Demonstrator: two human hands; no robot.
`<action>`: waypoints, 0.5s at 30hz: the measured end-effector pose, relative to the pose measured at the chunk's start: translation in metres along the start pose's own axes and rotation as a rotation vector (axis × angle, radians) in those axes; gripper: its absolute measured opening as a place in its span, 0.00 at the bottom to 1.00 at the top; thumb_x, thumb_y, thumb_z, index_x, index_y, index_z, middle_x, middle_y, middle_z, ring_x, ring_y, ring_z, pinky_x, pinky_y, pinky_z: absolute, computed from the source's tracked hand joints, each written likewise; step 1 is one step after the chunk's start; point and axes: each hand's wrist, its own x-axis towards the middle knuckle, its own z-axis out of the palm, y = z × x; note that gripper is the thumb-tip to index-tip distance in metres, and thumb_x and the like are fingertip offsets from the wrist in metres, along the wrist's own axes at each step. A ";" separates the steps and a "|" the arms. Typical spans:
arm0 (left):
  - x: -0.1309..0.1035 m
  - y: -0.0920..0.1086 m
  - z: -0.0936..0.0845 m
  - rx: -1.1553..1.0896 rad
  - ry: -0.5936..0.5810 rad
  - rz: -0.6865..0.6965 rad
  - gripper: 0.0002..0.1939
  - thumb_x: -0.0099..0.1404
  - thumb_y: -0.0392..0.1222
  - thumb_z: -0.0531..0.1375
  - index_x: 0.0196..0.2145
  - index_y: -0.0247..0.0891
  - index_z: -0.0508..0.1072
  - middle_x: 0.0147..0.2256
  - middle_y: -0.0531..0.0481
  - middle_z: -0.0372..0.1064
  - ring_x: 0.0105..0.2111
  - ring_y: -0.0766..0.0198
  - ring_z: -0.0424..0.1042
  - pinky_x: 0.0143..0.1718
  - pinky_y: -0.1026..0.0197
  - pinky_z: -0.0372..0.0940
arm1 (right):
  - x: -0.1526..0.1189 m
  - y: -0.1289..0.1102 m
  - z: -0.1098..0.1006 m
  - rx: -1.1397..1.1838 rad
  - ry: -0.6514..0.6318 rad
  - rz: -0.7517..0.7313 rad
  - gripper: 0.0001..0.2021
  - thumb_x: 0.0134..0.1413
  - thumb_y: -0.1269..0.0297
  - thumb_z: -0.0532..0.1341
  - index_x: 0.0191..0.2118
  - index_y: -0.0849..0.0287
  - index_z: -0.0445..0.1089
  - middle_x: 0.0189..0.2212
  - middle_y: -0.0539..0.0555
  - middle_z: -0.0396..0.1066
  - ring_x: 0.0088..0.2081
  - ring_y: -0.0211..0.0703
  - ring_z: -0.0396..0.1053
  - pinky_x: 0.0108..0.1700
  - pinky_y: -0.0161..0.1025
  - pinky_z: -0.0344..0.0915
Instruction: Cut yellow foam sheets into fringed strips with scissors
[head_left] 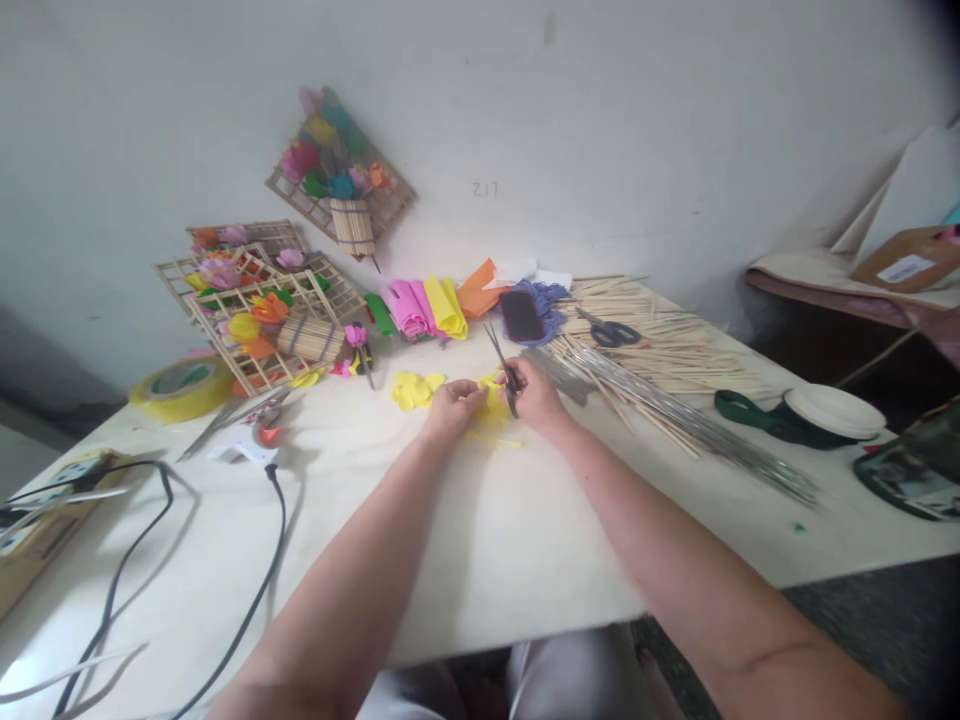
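Note:
In the middle of the table my right hand [531, 392] is closed round a pair of dark scissors [501, 352], whose blades point up and away from me. My left hand [454, 405] is just to the left, its fingers pinched together at the edge of some yellow paper [493, 408]; the pinched part is hidden by the fingers. Yellow cut pieces [416, 390] lie in a small pile left of my left hand. A thin yellow strip [504, 443] rests on the table below my hands.
Rolled crepe paper [409, 308], a phone [521, 316], bamboo sticks [675, 365], metal wires [697, 425] and other scissors [609, 328] lie behind and to the right. On the left are flower-decorated lattices [251, 310], yellow tape [184, 390], a glue gun [251, 440] and a power strip [52, 500].

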 end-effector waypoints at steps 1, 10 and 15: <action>0.000 0.000 0.000 -0.019 0.006 -0.010 0.14 0.48 0.50 0.60 0.21 0.35 0.70 0.16 0.55 0.61 0.17 0.70 0.58 0.19 0.67 0.52 | 0.001 0.002 0.000 0.026 -0.005 -0.016 0.18 0.39 0.71 0.59 0.41 0.56 0.63 0.32 0.50 0.72 0.36 0.41 0.70 0.39 0.36 0.64; -0.001 0.005 -0.001 -0.165 0.032 -0.036 0.13 0.48 0.48 0.61 0.23 0.35 0.68 0.18 0.54 0.63 0.18 0.71 0.59 0.21 0.67 0.55 | 0.006 0.011 0.002 0.176 0.049 0.020 0.17 0.35 0.70 0.58 0.38 0.57 0.62 0.29 0.50 0.72 0.31 0.40 0.71 0.35 0.35 0.65; -0.002 0.008 -0.001 -0.223 0.015 -0.031 0.13 0.47 0.48 0.62 0.24 0.34 0.70 0.19 0.53 0.65 0.18 0.70 0.61 0.21 0.66 0.57 | 0.008 0.014 0.002 0.257 0.003 0.139 0.18 0.34 0.64 0.61 0.37 0.57 0.63 0.24 0.48 0.70 0.28 0.40 0.70 0.29 0.34 0.65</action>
